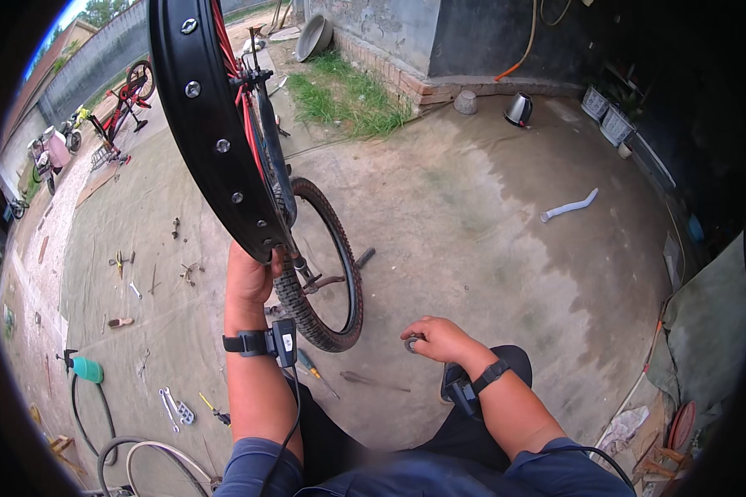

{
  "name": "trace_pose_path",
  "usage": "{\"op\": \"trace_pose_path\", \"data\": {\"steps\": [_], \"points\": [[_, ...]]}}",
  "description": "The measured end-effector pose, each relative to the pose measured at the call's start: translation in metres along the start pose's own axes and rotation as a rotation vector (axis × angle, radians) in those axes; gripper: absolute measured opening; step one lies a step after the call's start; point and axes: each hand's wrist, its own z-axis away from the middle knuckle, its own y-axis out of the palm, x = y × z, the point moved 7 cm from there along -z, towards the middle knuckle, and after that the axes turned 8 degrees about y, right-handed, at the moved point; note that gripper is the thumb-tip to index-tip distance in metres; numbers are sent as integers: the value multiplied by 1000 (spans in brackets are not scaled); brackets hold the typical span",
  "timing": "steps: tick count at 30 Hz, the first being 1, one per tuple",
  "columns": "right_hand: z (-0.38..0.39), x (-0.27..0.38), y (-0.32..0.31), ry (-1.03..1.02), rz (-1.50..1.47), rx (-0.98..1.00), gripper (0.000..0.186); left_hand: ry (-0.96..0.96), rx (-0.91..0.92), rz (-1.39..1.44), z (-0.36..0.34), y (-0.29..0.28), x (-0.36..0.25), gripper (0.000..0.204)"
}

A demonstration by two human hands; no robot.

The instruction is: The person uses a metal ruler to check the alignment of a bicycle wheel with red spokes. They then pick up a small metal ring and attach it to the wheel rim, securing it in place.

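Hard gray ground point(464, 248) fills most of the yard, with a dark wet-looking patch point(530, 178) on the right and green grass point(340, 91) by a wall point(373, 29). Up high on the left is a big black rim point(209, 120) with shiny round spots along it. The left hand point(251, 277) is closed around its low end. Just to the right of that hand is a bike wheel point(294, 306) with a bumpy tire. The right hand point(441, 340) is well apart from the left, over by the knee, with its fingers curled on a small round thing point(412, 343). It may be a metal ring, but it is too small to be sure. A screwdriver point(309, 364) lies on the ground between the arms. Wrenches point(170, 407) and a green bottle point(87, 369) are off to the left. Far back is a shiny kettle point(519, 109).
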Motion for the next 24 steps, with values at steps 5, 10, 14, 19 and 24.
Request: {"op": "trace_pose_path", "data": {"steps": [5,10,14,19,24], "points": [[2,4,-2,17,3,19,35,-30,-91,75,4,15,-15,13],[2,6,-3,-21,-21,5,33,-15,-33,51,1,6,-5,7],[0,4,-2,-46,-24,-12,32,-38,-43,90,-1,-2,1,11],[-2,9,0,-44,7,19,30,-13,-57,34,-4,-12,9,24],[0,16,3,-7,-59,29,28,-52,-39,13,-1,-11,12,34]]}}
